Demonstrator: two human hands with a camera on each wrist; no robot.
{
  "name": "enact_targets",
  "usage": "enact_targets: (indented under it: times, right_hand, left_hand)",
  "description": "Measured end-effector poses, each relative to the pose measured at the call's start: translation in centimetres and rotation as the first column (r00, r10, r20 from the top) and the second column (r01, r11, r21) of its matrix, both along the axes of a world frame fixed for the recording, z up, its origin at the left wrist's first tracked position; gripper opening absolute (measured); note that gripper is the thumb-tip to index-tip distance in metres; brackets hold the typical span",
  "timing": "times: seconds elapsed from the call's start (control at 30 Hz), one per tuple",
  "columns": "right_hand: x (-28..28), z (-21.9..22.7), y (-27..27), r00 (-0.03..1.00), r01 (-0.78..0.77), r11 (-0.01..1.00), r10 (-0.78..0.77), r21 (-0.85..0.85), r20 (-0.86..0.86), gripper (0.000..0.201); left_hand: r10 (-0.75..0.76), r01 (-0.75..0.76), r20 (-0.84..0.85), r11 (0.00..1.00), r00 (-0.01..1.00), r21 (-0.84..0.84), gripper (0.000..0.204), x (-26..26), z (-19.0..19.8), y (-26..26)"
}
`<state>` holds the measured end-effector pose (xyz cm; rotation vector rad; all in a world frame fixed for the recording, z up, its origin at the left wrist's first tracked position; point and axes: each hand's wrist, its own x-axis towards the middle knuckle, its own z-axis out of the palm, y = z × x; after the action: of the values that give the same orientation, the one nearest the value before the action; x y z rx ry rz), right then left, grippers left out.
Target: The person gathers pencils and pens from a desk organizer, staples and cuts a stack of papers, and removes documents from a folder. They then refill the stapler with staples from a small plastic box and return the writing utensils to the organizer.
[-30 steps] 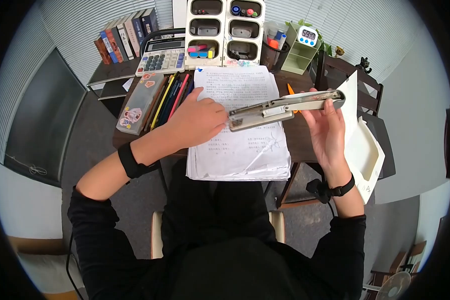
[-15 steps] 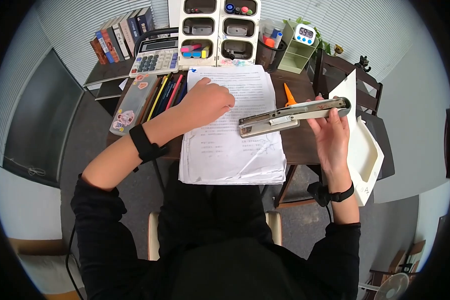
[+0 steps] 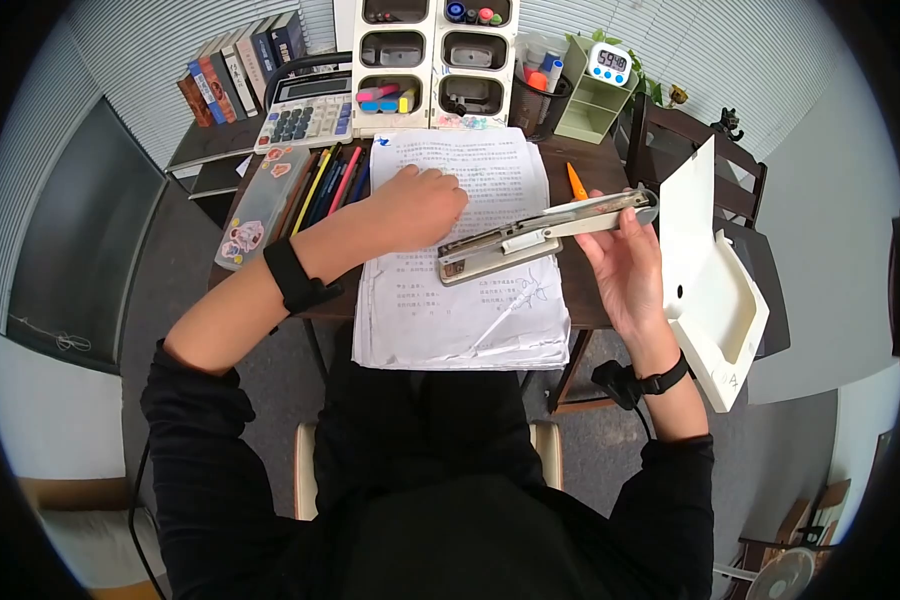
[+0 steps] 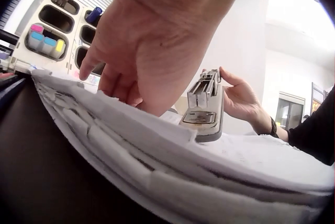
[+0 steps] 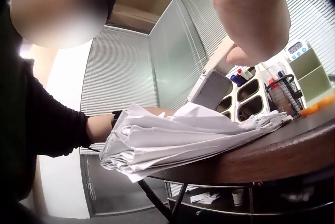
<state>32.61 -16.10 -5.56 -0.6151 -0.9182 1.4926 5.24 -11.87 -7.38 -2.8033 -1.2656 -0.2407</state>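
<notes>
A stack of printed paper lies on the desk before the person. The right hand grips the rear end of a long metal stapler, thumb on the near side. Its arms stand apart at the front, and the front end overlaps the printed sheets. Beside that end, the left hand is over the upper half of the stack, back of the hand up. In the left wrist view its fingers bend loosely down to the paper, with the stapler's base close by. The right wrist view shows the stapler over the sheets.
Colored pencils and a sticker-covered pencil case lie left, below a calculator. A white drawer organizer, mesh pen holder and timer stand behind. Orange scissors lie right, near an opened white box.
The stapler went right, off the left hand's fingers, then came back left and lower over the sheets. The left hand has drawn away from its front end and stays over the paper.
</notes>
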Motion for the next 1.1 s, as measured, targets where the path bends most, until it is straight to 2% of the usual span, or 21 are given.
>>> enact_targets:
  times: [0.13,0.2,0.23,0.3,0.33,0.4,0.43,0.5,0.53,0.63,0.7,0.73,0.8,0.9,1.0,1.03,1.1]
  right_hand:
    - [-0.6,-0.6,0.5,0.999,-0.018,1.0,0.018,-0.002,-0.038,0.022]
    - [-1.1,-0.9,0.7,0.997,-0.016,1.0,0.016,-0.006,-0.078,0.023]
    - [-1.1,-1.0,0.8,0.997,-0.017,1.0,0.017,-0.005,-0.08,0.023]
    - [-1.0,-1.3,0.8,0.995,-0.024,0.998,0.018,-0.058,-0.101,0.022]
    - [-0.9,-1.3,0.8,0.994,-0.024,0.998,0.018,-0.057,-0.103,0.022]
    - [-0.7,-1.3,0.5,0.998,-0.024,0.996,0.019,-0.085,-0.062,0.02]
    - [-0.6,-1.4,0.3,0.998,-0.022,0.996,0.017,-0.087,-0.064,0.02]
    - [-0.4,-1.6,0.1,0.998,-0.043,0.996,0.04,-0.073,-0.043,0.022]
    - [-0.4,-1.6,-0.1,0.998,-0.04,0.997,0.036,-0.074,-0.045,0.022]
    - [-0.7,-1.6,-0.7,0.999,-0.001,0.997,-0.003,-0.071,-0.049,0.025]
    - [-0.9,-1.7,-0.9,0.998,0.015,0.998,-0.018,-0.06,-0.06,0.027]
    - [-0.9,-1.7,-0.9,0.998,0.016,0.998,-0.019,-0.06,-0.061,0.027]
    - [-1.0,-1.6,-1.1,0.998,0.021,0.999,-0.023,-0.037,-0.06,0.026]
    - [-1.3,-1.2,-1.6,0.997,0.026,1.0,-0.026,-0.008,-0.076,0.027]
    - [-2.1,-0.7,-2.9,0.994,0.097,0.995,-0.096,0.018,-0.061,0.028]
    - [-2.1,-0.9,-3.1,0.994,0.096,0.995,-0.095,0.016,-0.063,0.028]
    - [-1.9,-1.3,-3.4,0.996,0.042,0.996,-0.036,0.084,-0.078,0.029]
  left_hand:
    - [0.049,-0.049,0.049,0.999,0.998,-0.007,0.008,-0.8,0.2,0.2]
    - [0.04,-0.015,0.253,0.995,0.967,-0.102,0.011,-1.5,1.1,0.1]
    - [0.041,-0.016,0.252,0.995,0.967,-0.101,0.011,-1.7,1.5,-0.2]
    - [0.07,-0.051,0.401,0.997,0.913,-0.06,0.014,-2.1,1.9,-0.6]
    - [0.071,-0.051,0.399,0.997,0.914,-0.06,0.014,-2.4,2.1,-0.8]
    - [0.15,-0.109,0.5,0.988,0.853,-0.11,0.015,-2.6,2.9,-1.4]
    - [0.149,-0.107,0.498,0.988,0.854,-0.112,0.015,-2.5,3.3,-1.7]
    - [0.286,-0.186,0.528,0.954,0.8,-0.235,0.017,-2.2,4.2,-2.6]
    - [0.284,-0.183,0.527,0.954,0.801,-0.235,0.017,-2.1,4.1,-2.8]
    - [0.282,-0.166,0.602,0.956,0.747,-0.242,0.015,-2.1,3.6,-2.9]
    - [0.351,-0.146,0.64,0.925,0.684,-0.351,0.013,-2.2,3.5,-2.8]
    - [0.35,-0.146,0.639,0.925,0.685,-0.35,0.013,-2.3,3.4,-2.8]
    - [0.386,-0.074,0.706,0.9,0.593,-0.431,0.012,-2.4,3.2,-2.9]
    - [0.404,-0.064,0.729,0.893,0.553,-0.446,0.016,-2.6,3.0,-2.9]
    - [0.39,-0.047,0.702,0.89,0.596,-0.454,0.025,-2.9,2.6,-3.2]
    - [0.391,-0.048,0.701,0.889,0.596,-0.456,0.025,-3.1,2.5,-3.3]
    - [0.377,-0.084,0.635,0.893,0.674,-0.441,0.024,-3.2,2.4,-3.4]
